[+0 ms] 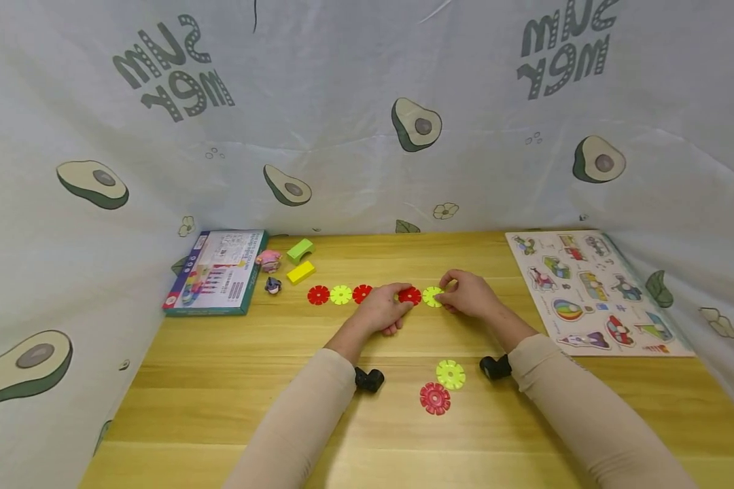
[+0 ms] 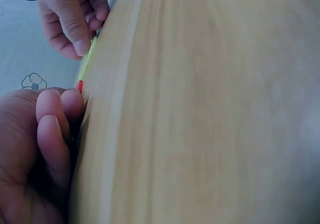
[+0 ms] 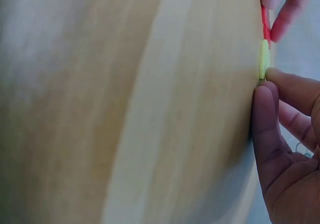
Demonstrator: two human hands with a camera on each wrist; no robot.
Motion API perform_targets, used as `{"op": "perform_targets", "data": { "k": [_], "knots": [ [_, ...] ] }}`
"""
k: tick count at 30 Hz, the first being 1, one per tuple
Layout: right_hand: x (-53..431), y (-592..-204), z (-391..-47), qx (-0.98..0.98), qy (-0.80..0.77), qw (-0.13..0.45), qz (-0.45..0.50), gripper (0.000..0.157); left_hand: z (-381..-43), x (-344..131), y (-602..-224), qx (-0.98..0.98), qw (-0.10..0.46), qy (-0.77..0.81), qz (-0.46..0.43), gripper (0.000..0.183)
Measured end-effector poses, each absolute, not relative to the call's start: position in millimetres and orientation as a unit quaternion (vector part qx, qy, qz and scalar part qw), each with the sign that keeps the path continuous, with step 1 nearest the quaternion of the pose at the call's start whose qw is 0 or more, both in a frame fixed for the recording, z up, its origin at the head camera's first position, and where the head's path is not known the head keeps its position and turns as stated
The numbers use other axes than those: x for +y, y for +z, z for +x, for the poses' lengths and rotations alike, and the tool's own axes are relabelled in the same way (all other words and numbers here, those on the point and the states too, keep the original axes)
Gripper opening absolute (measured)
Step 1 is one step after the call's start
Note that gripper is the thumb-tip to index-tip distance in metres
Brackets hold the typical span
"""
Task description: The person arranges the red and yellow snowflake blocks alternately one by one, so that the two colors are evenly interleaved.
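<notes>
Several notched plastic snowflake discs lie in a line on the table, red (image 1: pixel 319 295), yellow (image 1: pixel 341 295) and red (image 1: pixel 361 293) at its left part. My left hand (image 1: pixel 376 310) covers the line's middle; its thumb and index finger grip a red snowflake disc (image 1: pixel 410 295) at opposite edges. At the right end, a yellow snowflake disc (image 1: pixel 430 296) is pinched at its edge by my right hand (image 1: pixel 472 296). The right wrist view shows this yellow disc (image 3: pixel 264 59) beside the red one (image 3: pixel 265 24); whether they interlock I cannot tell.
Nearer me lie a loose yellow disc (image 1: pixel 450 375) and a red disc (image 1: pixel 435 399). At the back left are a box (image 1: pixel 217 272), a green arched block (image 1: pixel 300 250), a yellow block (image 1: pixel 301 272) and two small figures (image 1: pixel 269 261). A picture puzzle board (image 1: pixel 593 292) lies right.
</notes>
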State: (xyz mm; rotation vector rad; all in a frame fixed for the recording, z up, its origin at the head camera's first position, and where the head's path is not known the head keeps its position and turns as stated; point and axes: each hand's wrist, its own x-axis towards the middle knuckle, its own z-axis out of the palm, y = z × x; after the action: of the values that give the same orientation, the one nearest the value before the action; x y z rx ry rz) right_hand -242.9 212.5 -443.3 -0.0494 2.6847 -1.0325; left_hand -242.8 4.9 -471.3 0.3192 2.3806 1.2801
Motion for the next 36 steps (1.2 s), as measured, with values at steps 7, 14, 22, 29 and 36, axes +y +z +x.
{"op": "perform_targets", "data": {
  "k": [7,14,22,29,36],
  "knots": [
    [214.5,-446.1,-241.3,0.928,-0.350,0.126,-0.023,0.030,-242.8,5.2,-471.3,0.855,0.209,0.459,0.119,0.048],
    [214.4,-433.8,-213.7,0.927,-0.345,0.128,-0.070,0.034,-241.5,4.9,-469.5,0.862,0.207,0.447,0.122,0.054],
    [212.3,-429.0,-159.4,0.919,-0.327,0.143,-0.166,0.032,-235.9,21.1,-464.4,0.865,0.201,0.437,0.143,0.054],
    [201.1,-435.9,-117.0,0.908,-0.283,0.207,-0.228,0.040,-228.3,46.0,-464.3,0.871,0.200,0.426,0.143,0.053],
    [200.1,-438.0,-101.1,0.901,-0.282,0.225,-0.241,0.045,-227.6,53.3,-467.5,0.879,0.184,0.421,0.129,0.051]
  ]
}}
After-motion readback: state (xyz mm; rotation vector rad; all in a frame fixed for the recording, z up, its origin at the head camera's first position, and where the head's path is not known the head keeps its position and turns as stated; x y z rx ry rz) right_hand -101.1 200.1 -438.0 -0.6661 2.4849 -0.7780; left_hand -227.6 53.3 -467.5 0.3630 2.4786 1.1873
